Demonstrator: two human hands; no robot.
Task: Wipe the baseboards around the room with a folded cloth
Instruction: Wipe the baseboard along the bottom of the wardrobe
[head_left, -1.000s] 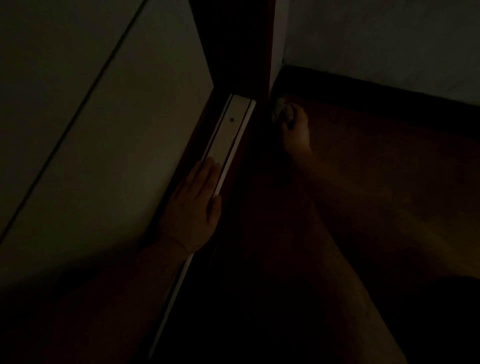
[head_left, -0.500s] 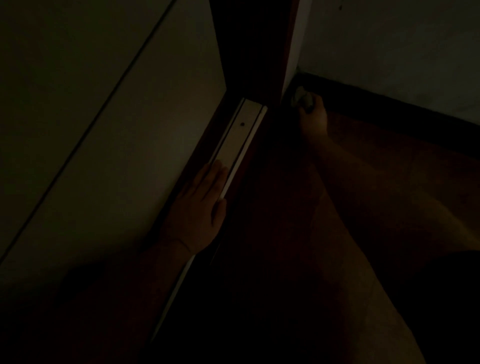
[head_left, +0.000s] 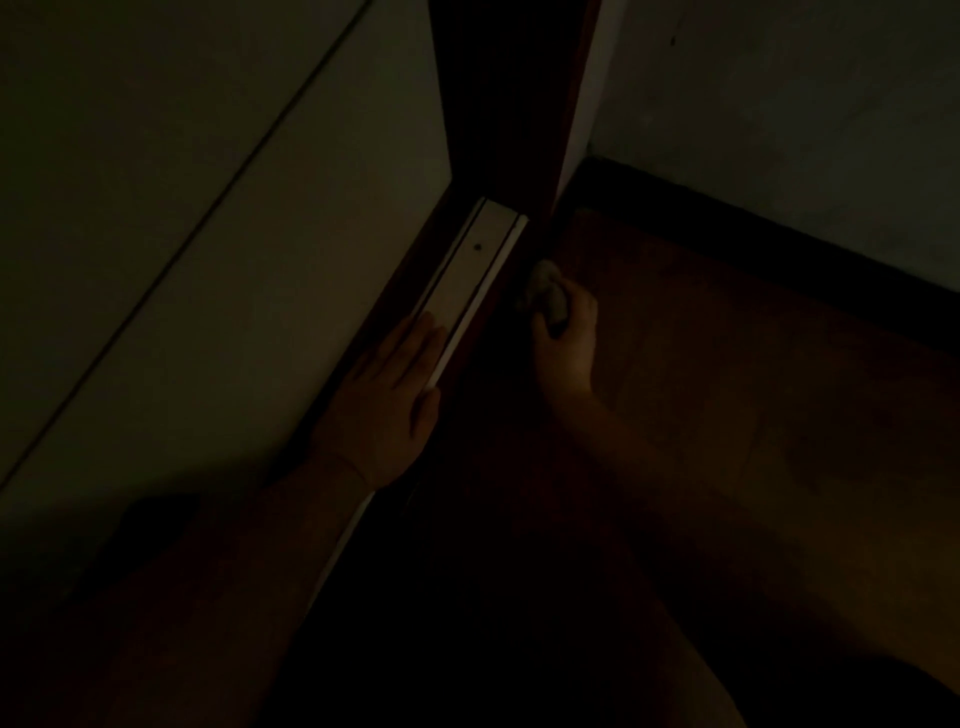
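Right hand (head_left: 566, 345) is curling its fingers round a pale bunched cloth (head_left: 545, 291); the grip is holding the wad tight, with most of the cloth sticking out past the fingertips. Whether the cloth is folded or only crumpled cannot be told in this light. The cloth is lying low, just beside the dark strip at the foot of the door frame (head_left: 511, 104), on its room side. Contact between cloth and strip looks likely but is too dim to confirm.

Left of that grip, across the dark strip, a pale metal rail (head_left: 475, 270) is running diagonally along the floor, with one small dark dot near its far end. Left hand (head_left: 387, 400) is lying flat on the near part of the rail, fingers straight and together, thumb hanging over the rail's right edge; it is gripping nothing.

Beyond the right hand, a dark baseboard (head_left: 753, 228) is running along the foot of the grey wall (head_left: 779, 104), from the corner by the door frame off to the right. The cloth is sitting well apart from that stretch. The reddish-brown floor (head_left: 727, 364) is spreading under the right forearm. Left of the rail, a pale panel (head_left: 208, 260) with one thin dark line across it is filling the view.
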